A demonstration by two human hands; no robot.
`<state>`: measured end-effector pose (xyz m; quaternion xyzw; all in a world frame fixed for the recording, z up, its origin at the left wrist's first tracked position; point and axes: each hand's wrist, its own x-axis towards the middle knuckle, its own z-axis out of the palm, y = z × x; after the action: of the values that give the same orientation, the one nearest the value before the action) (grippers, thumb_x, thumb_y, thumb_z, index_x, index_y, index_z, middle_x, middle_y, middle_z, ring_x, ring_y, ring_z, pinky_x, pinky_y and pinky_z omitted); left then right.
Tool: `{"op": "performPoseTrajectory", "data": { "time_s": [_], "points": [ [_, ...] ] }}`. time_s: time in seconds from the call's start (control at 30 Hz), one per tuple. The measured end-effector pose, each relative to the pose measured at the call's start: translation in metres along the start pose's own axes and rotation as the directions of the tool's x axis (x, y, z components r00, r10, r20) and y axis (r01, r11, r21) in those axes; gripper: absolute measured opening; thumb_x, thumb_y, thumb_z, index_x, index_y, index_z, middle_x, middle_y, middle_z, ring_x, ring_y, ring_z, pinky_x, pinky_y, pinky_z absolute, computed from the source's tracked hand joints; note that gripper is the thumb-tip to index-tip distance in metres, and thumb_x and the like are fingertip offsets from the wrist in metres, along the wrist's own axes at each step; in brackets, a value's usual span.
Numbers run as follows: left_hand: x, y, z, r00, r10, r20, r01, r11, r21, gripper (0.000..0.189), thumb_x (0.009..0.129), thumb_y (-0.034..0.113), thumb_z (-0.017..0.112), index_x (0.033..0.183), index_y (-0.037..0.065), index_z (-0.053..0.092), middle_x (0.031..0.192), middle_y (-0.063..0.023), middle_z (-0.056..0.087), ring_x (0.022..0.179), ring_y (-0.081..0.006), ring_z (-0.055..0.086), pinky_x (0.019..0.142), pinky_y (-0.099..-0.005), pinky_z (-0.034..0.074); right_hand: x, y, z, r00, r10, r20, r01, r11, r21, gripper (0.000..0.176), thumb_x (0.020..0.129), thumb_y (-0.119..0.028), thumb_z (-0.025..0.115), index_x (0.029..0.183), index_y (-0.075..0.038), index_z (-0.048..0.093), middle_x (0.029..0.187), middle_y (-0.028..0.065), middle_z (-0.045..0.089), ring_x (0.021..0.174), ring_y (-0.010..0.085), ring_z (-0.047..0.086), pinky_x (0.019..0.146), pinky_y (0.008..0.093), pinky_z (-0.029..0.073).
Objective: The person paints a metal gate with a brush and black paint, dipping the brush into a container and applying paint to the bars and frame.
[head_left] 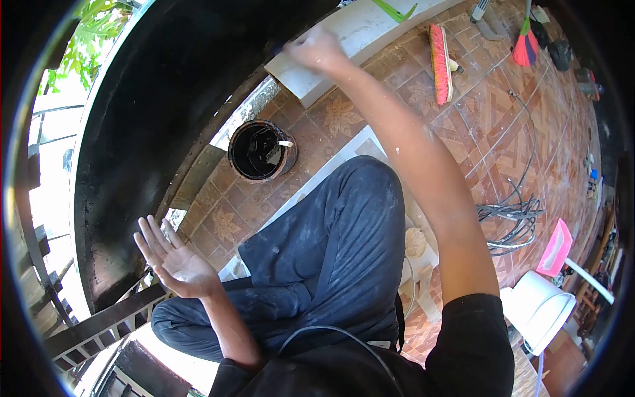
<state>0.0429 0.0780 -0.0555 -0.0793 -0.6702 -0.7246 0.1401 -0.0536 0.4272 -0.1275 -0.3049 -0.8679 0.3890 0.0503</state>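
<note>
My left hand point(177, 263) is raised palm up, fingers stretched out, holding nothing, near the lower edge of a large curved black panel point(159, 112). Stretched far forward, my right hand point(319, 53) is closed and smeared by motion at the panel's right side. A dark thing may be in its fingers, but I cannot make out what. Between my knee and the panel stands a bucket point(231, 153) with black liquid inside, probably paint. A pale handle point(285, 143) leans at its rim.
A white ledge point(367, 36) runs beyond my right hand. On the tiled floor point(489, 119) are a pink broom head point(440, 65), a coiled cable point(512, 221), a pink dustpan point(555, 248) and a white bucket point(539, 314). A dark railing point(106, 324) lies at left.
</note>
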Motion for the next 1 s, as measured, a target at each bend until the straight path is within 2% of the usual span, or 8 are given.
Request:
{"op": "performPoseTrajectory", "data": {
  "time_s": [0.1, 0.2, 0.27, 0.43, 0.5, 0.53, 0.8, 1.0],
  "points": [
    [0.005, 0.001, -0.001, 1.000, 0.005, 0.012, -0.005, 1.000, -0.001, 0.070, 0.088, 0.045, 0.037, 0.140, 0.001, 0.021, 0.145, -0.0228, 0.020, 0.136, -0.0374, 0.016, 0.111, -0.0517, 0.007, -0.003, -0.014, -0.007, 0.979, 0.054, 0.194, -0.075, 0.992, 0.102, 0.037, 0.073, -0.033, 0.066, 0.077, 0.004, 0.065, 0.080, 0.0196, 0.066, 0.077, 0.0295, 0.066, 0.076, 0.0347, 0.051],
    [0.004, 0.001, -0.002, 1.000, 0.019, 0.023, -0.020, 0.999, 0.028, 0.071, 0.088, 0.046, 0.037, 0.140, 0.001, 0.021, 0.145, -0.0225, 0.020, 0.136, -0.0372, 0.015, 0.111, -0.0512, 0.007, 0.036, 0.011, -0.017, 0.986, 0.059, -0.159, -0.035, 0.988, 0.152, 0.037, 0.075, -0.035, 0.068, 0.077, 0.002, 0.066, 0.071, 0.0128, 0.065, 0.055, 0.0183, 0.059, 0.054, 0.0304, 0.049],
    [0.001, 0.001, -0.004, 1.000, 0.003, 0.005, -0.003, 1.000, 0.010, 0.071, 0.088, 0.046, 0.037, 0.140, 0.000, 0.021, 0.145, -0.0229, 0.019, 0.136, -0.0373, 0.015, 0.111, -0.0511, 0.007, 0.035, 0.015, -0.021, 0.867, 0.414, -0.278, -0.171, 0.770, 0.615, 0.032, 0.075, -0.026, 0.069, 0.072, 0.005, 0.063, 0.069, 0.0143, 0.064, 0.053, 0.0195, 0.059, 0.051, 0.0300, 0.048],
    [0.002, 0.003, -0.001, 0.999, -0.020, -0.036, 0.017, 0.996, -0.091, 0.071, 0.088, 0.043, 0.038, 0.140, -0.002, 0.019, 0.144, -0.0270, 0.018, 0.136, -0.0393, 0.015, 0.111, -0.0503, 0.007, 0.030, 0.003, 0.009, 0.845, 0.346, -0.408, -0.107, 0.856, 0.505, 0.035, 0.076, -0.026, 0.068, 0.068, 0.007, 0.061, 0.065, 0.0155, 0.063, 0.055, 0.0217, 0.062, 0.050, 0.0327, 0.050],
    [0.001, 0.003, -0.001, 0.999, -0.040, -0.031, 0.037, 0.996, -0.087, 0.072, 0.088, 0.047, 0.036, 0.140, -0.001, 0.019, 0.145, -0.0252, 0.018, 0.136, -0.0376, 0.014, 0.111, -0.0509, 0.006, 0.020, -0.014, 0.001, 0.964, 0.209, -0.162, -0.180, 0.967, 0.181, 0.032, 0.071, -0.020, 0.066, 0.087, 0.008, 0.064, 0.091, 0.0254, 0.064, 0.087, 0.0360, 0.063, 0.083, 0.0364, 0.049],
    [-0.001, 0.004, -0.002, 0.999, -0.044, -0.032, 0.041, 0.995, -0.089, 0.072, 0.088, 0.047, 0.036, 0.140, -0.001, 0.019, 0.145, -0.0252, 0.018, 0.136, -0.0376, 0.014, 0.111, -0.0509, 0.006, 0.029, -0.007, 0.010, 0.985, 0.135, -0.104, -0.137, 0.990, -0.014, 0.040, 0.076, -0.034, 0.065, 0.073, 0.006, 0.063, 0.068, 0.0161, 0.064, 0.056, 0.0216, 0.062, 0.055, 0.0317, 0.051],
    [0.010, 0.013, -0.014, 0.991, -0.028, -0.128, 0.011, 0.992, -0.127, 0.073, 0.088, 0.044, 0.038, 0.140, -0.003, 0.018, 0.144, -0.0274, 0.017, 0.135, -0.0404, 0.014, 0.111, -0.0498, 0.007, 0.041, -0.030, 0.026, 0.943, 0.158, 0.292, -0.124, 0.984, -0.130, 0.037, 0.074, -0.038, 0.067, 0.076, -0.001, 0.068, 0.074, 0.0074, 0.066, 0.056, 0.0177, 0.058, 0.052, 0.0320, 0.049],
    [0.014, 0.016, -0.026, 0.979, -0.043, -0.200, 0.016, 0.991, -0.133, 0.074, 0.087, 0.046, 0.038, 0.139, -0.003, 0.019, 0.144, -0.0281, 0.018, 0.135, -0.0406, 0.014, 0.111, -0.0510, 0.007, 0.072, 0.015, -0.031, 0.957, 0.268, -0.109, -0.259, 0.961, 0.093, 0.035, 0.078, -0.036, 0.065, 0.075, -0.001, 0.065, 0.070, 0.0066, 0.064, 0.050, 0.0144, 0.051, 0.046, 0.0295, 0.044]
  ]
}}
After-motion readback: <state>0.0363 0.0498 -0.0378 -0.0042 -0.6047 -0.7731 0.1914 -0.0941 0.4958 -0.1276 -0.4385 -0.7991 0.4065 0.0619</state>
